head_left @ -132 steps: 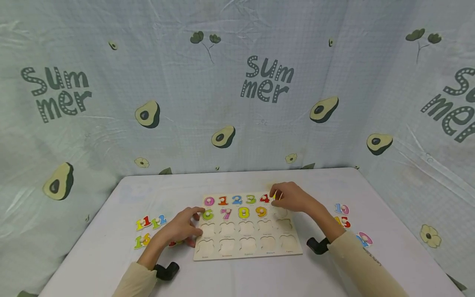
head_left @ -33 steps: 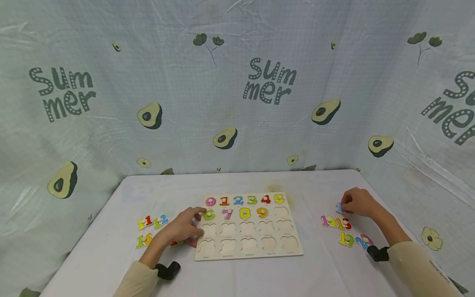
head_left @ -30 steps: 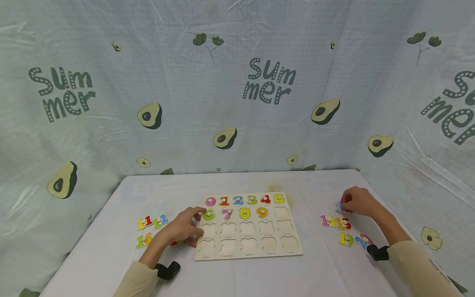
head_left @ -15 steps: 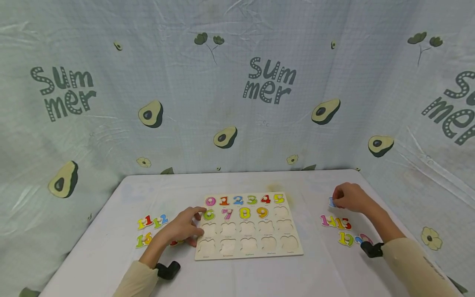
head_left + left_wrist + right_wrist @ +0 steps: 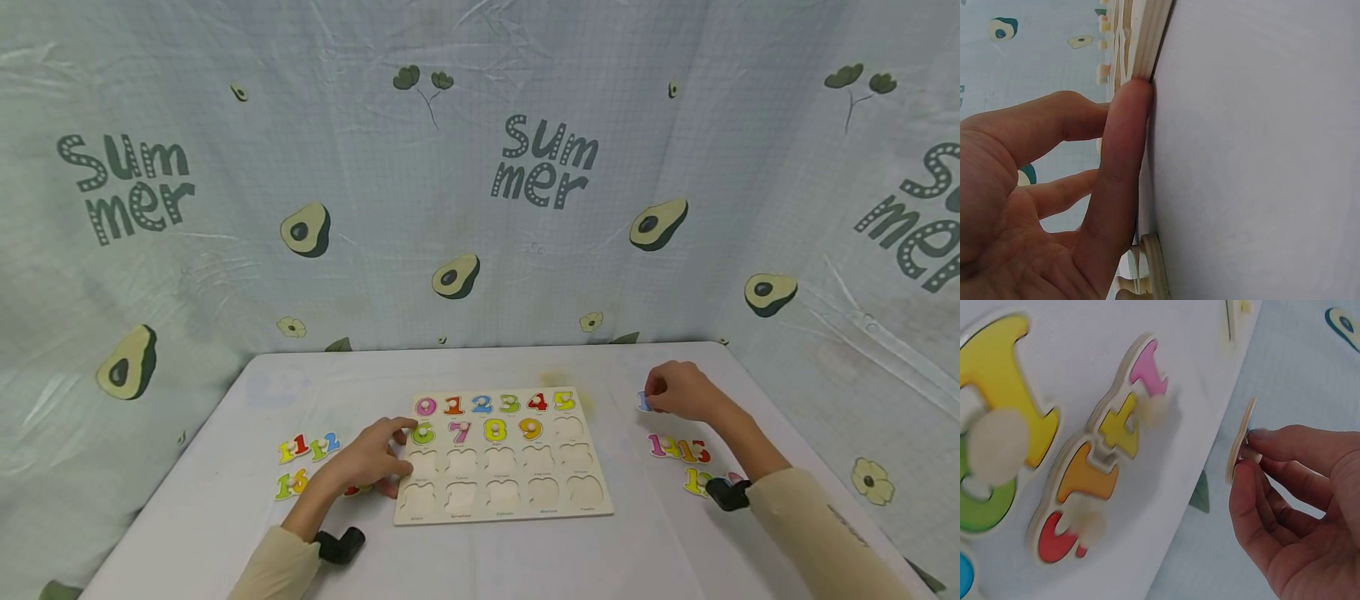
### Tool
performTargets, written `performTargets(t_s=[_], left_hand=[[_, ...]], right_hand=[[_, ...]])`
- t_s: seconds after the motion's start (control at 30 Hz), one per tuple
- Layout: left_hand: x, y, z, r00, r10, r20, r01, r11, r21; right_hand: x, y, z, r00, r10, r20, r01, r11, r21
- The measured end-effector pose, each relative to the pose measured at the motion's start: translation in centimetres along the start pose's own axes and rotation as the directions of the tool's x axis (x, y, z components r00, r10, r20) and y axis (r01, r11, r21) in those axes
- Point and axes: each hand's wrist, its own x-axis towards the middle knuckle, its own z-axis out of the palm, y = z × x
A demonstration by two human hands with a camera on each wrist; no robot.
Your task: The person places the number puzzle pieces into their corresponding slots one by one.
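Note:
A wooden number puzzle board [image 5: 480,517] lies mid-table, with pieces 0 to 9 seated in its upper slots and recesses bare below. My left hand [image 5: 367,454] rests at its left edge, fingers spread. In the left wrist view one finger [image 5: 1124,134] of it presses against the board's side. Right of the board, my right hand [image 5: 682,392] pinches a blue number piece [image 5: 642,402], held above the table by its knob. The right wrist view shows this piece [image 5: 1240,444] edge-on between thumb and fingers; most of its face is hidden.
Pieces 14 [image 5: 662,446], 15 [image 5: 694,451] and 19 [image 5: 694,481] lie at right; another is mostly behind the right wrist camera [image 5: 727,493]. At left are 11 [image 5: 293,450], 12 [image 5: 325,447], 16 [image 5: 291,484] and a red piece [image 5: 356,491] partly behind my left hand.
Piece 5 has been let go in the top row. My right hand went to the right-hand pieces, picked up the blue one and has carried it leftward. The left hand stays put.

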Motion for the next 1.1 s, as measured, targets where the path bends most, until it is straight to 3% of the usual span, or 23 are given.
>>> performTargets(t_s=[0.33,0.6,0.77,1.1], left_hand=[[0.0,-0.1,0.1,1.0,-0.011,-0.001,0.011,1.0,0.004],[0.3,-0.2,0.0,1.0,-0.004,-0.012,0.004,0.999,0.049],[0.3,-0.2,0.0,1.0,0.0,-0.007,0.001,0.999,0.034],[0.3,-0.4,-0.1,1.0,0.017,-0.012,-0.016,0.999,0.041]], right_hand=[[1.4,-2.6,1.4,0.997,-0.076,0.017,0.076,0.997,0.004],[2.4,-4.6,2.7,0.996,-0.079,0.041,0.079,0.997,0.017],[2.7,-5.5,3.7,0.997,-0.06,0.05,0.059,0.998,0.02],[3.0,-6.4,5.5,0.994,-0.104,0.045,0.103,0.994,0.036]])
